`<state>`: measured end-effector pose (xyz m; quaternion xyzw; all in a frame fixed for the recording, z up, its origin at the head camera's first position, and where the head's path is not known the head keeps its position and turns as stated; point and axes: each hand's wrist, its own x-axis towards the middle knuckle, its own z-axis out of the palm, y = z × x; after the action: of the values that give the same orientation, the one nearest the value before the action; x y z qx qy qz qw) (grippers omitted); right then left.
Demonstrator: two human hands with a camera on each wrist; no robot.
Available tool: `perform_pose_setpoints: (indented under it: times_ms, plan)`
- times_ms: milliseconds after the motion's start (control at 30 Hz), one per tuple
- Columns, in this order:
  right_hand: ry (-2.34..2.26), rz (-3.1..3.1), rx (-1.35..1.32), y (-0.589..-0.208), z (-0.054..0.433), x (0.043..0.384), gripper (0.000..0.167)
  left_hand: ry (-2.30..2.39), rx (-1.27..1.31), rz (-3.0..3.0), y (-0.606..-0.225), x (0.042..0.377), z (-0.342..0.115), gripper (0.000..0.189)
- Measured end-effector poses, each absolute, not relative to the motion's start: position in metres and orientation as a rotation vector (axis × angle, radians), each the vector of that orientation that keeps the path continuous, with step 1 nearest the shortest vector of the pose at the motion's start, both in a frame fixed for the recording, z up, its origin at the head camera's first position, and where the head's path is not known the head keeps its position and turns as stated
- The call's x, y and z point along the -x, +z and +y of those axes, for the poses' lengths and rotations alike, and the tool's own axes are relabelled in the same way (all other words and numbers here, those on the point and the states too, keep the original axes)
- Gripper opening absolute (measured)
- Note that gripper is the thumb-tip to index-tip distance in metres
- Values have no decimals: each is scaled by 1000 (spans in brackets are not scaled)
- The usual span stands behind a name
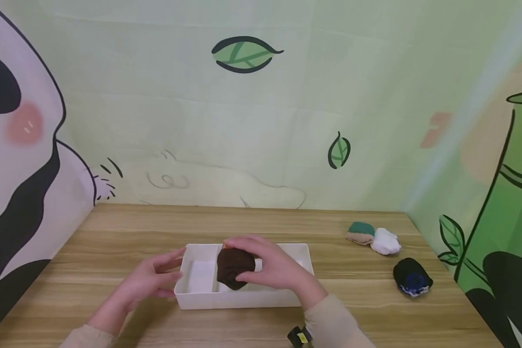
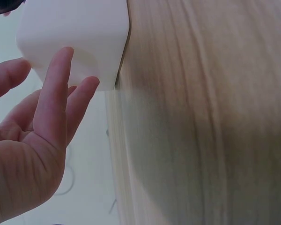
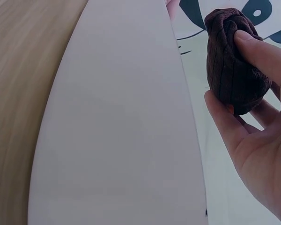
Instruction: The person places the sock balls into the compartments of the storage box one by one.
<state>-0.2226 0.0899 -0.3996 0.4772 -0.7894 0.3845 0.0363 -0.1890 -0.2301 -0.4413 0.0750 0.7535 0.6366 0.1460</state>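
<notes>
Hands, both bare, work at a long white box [image 1: 239, 300] that sits between them on a wood-grain table [image 1: 400, 324]. The right hand [image 1: 282, 268] grips a dark brown cloth bundle [image 1: 234, 268], thumb on the near side and fingers round the far side, holding it up over the box. In the right wrist view the bundle is raised above the box's rim, its cloth folded and ribbed, with a small orange spot [image 3: 230, 108] showing beside a fingertip. From the head view it hangs beside the divider [image 1: 215, 261], on the right hand's side of it. This divider splits the box into a short compartment nearer the left hand and a longer one nearer the right.

The left hand [image 1: 145, 278] is at the box's left end, its fingers spread and mostly straight. Fingertips seem to touch the end wall, though the close wrist view makes it hard to tell how many do.

Out beyond the right hand, to its right, lie three more bundles: a green and tan bundle [image 1: 360, 233], a white bundle [image 1: 385, 241] touching it, and nearer the person, a black bundle [image 1: 412, 277] with blue and white marks. Past both hands stands a pale green backdrop [image 1: 178, 121], with a cartoon panda [image 1: 23, 123] off to the left hand's side
</notes>
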Motion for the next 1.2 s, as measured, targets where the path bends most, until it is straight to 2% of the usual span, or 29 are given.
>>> perform_pose_setpoints:
  times_ms: [600, 1200]
  plan:
    - [1183, -2423, -1500, -399, 64, 224, 64, 1836, -207, 2169, -439, 188, -229, 69]
    - [1048, -2604, -1378, -398, 34, 225, 63, 1846, -216, 2153, -437, 187, -229, 70]
